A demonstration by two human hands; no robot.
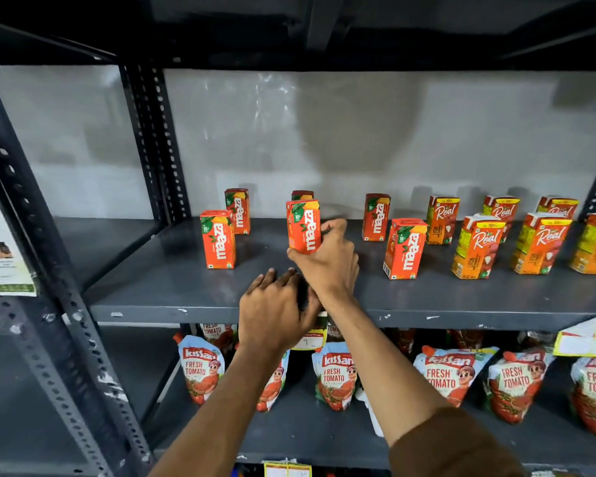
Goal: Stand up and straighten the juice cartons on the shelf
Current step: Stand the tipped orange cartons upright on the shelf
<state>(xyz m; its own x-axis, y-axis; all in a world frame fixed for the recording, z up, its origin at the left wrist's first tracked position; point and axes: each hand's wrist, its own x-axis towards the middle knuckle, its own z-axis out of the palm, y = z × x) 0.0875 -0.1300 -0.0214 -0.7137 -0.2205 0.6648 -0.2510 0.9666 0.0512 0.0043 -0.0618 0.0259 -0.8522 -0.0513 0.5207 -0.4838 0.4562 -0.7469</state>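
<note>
Right hand [327, 259] grips one red juice carton [303, 226] from its right side and base, thumb under the bottom edge, fingers curled round the far side; carton upright, held just above the shelf [159, 287], roughly mid-depth and left of centre. Left hand [272, 311] empty, fingers loosely together and slightly bent, hovering over the shelf's front edge just left of the right wrist, touching no carton. Another red carton [302, 195] stands directly behind the held one, mostly hidden. Left front carton [218, 239] upright, with a back carton [238, 211] behind it near the rear wall. To the right, a back red carton [376, 217] and a front red carton [405, 249], the front one twisted a bit out of line. Further right, orange cartons [479, 247] in two rows run to the shelf's right edge, front ones leaning slightly. Wide bare strip along the shelf's front edge; open gaps between the red cartons; left end of the shelf next to the upright post [159, 142] is clear. Lower shelf holds tomato sauce pouches [334, 376]. A brown sleeve [455, 449] covers the right forearm at the bottom of the view.
</note>
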